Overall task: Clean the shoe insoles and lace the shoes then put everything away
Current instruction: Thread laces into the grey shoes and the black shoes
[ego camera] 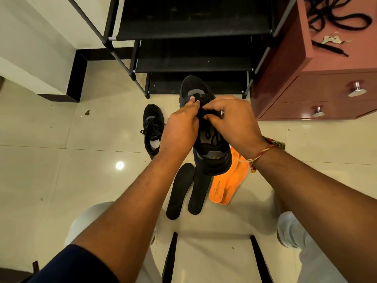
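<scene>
A black shoe (210,152) is held up in front of me, toe pointing away. My left hand (180,129) and my right hand (232,121) both pinch its black lace (212,135) over the tongue. A second black shoe (152,129), laced, lies on the tiled floor to the left. Two black insoles (181,190) lie side by side on the floor below the held shoe. Beside them on the right lie two orange insoles (226,186), one partly over the other.
A black shoe rack (191,29) stands straight ahead. A reddish drawer cabinet (318,92) is at the right, with loose black laces (338,19) on top. A white wall corner (40,58) stands at left. Black stool legs (171,258) frame the floor near my knees.
</scene>
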### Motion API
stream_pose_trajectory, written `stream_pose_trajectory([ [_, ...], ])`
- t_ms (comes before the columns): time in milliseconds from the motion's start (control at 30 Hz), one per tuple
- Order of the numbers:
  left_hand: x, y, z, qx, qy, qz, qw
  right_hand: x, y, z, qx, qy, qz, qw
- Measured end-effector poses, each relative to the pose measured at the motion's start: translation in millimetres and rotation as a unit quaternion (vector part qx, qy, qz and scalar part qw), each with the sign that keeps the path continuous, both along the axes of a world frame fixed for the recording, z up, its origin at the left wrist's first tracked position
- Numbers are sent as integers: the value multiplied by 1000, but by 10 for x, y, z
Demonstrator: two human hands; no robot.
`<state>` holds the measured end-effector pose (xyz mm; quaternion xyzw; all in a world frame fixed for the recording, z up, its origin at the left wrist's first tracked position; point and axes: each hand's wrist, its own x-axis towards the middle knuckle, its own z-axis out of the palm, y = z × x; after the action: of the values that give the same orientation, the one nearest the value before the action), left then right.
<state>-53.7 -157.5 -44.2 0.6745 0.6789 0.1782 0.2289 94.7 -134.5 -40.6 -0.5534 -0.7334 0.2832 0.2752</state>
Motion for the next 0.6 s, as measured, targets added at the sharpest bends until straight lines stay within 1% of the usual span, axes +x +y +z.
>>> stream_pose_trajectory([
  [133,-30,26,18,9,4,40,999,-30,-19,13,39,15,-7,999],
  [333,-92,62,30,18,13,102,995,-63,-86,131,34,-22,33,999],
  [400,-110,67,19,22,11,108,994,-77,-84,163,28,-47,66,996],
  [500,-117,67,10,31,4,114,993,-100,-83,170,-9,-92,124,988],
  [600,-102,59,11,43,3,109,993,-108,-91,70,-47,-178,130,974],
])
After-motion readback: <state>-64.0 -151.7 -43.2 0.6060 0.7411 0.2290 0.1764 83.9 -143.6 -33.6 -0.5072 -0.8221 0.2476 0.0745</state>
